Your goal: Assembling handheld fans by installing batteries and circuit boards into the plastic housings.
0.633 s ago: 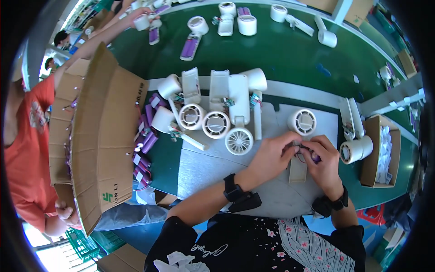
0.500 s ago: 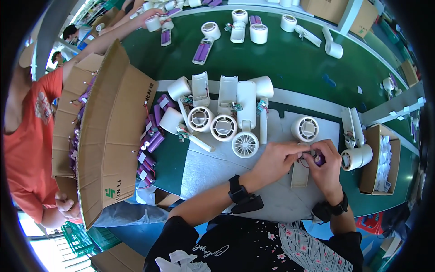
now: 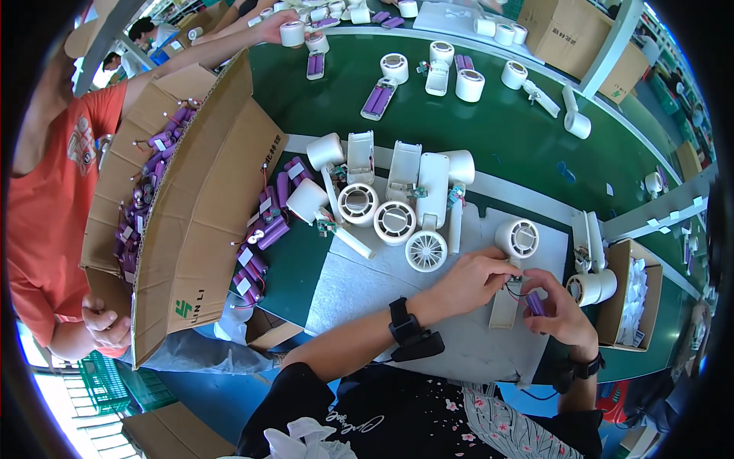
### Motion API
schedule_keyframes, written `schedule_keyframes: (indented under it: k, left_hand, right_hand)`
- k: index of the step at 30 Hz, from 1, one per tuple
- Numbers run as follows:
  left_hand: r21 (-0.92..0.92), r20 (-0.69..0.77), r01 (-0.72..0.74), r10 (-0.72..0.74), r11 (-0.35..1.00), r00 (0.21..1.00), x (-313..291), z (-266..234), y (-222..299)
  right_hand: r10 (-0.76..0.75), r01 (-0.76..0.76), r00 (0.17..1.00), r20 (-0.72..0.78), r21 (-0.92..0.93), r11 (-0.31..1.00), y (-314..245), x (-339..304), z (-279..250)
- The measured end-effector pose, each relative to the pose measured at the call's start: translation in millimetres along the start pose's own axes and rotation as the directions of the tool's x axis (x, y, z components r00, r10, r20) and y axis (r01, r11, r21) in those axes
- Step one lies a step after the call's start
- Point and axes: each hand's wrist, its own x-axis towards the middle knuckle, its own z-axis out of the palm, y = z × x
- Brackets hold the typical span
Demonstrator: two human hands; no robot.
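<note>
My left hand (image 3: 475, 277) pinches the thin red and black wires beside a white handheld fan (image 3: 514, 260) that lies on the grey mat (image 3: 359, 287), its round head up and its open handle toward me. My right hand (image 3: 558, 310) holds a small purple battery cell (image 3: 534, 304) joined to those wires, just right of the fan's handle. Both hands are close together over the mat's right part.
Several white fan parts (image 3: 394, 203) lie at the mat's far edge. An open cardboard box (image 3: 202, 199) with purple battery cells stands left, a person in an orange shirt (image 3: 53, 191) beside it. A small box of white pieces (image 3: 631, 294) sits right, on the green table (image 3: 489, 130).
Both hands stay at the fan's handle with the wires and the cell. The view has shifted slightly.
</note>
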Motion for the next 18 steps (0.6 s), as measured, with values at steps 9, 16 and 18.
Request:
schedule_keyframes:
  k: [9, 16, 18]
  left_hand:
    - [0.068, -0.022, 0.039, -0.038, 0.997, 0.999, -2.0, 5.2, 3.8]
    - [0.081, -0.075, 0.059, -0.053, 0.995, 0.996, -3.5, 13.7, 4.3]
    - [0.086, -0.081, 0.059, -0.053, 0.995, 0.995, -4.0, 14.9, 4.1]
  right_hand:
    - [-0.114, -0.112, 0.889, -0.444, -0.452, 0.885, 13.8, -16.4, 9.0]
    - [-0.486, 0.055, 0.835, -0.257, -0.841, 0.539, 12.8, -23.3, 16.3]
    - [-0.52, 0.101, 0.825, -0.221, -0.848, 0.521, 13.2, -23.7, 16.5]
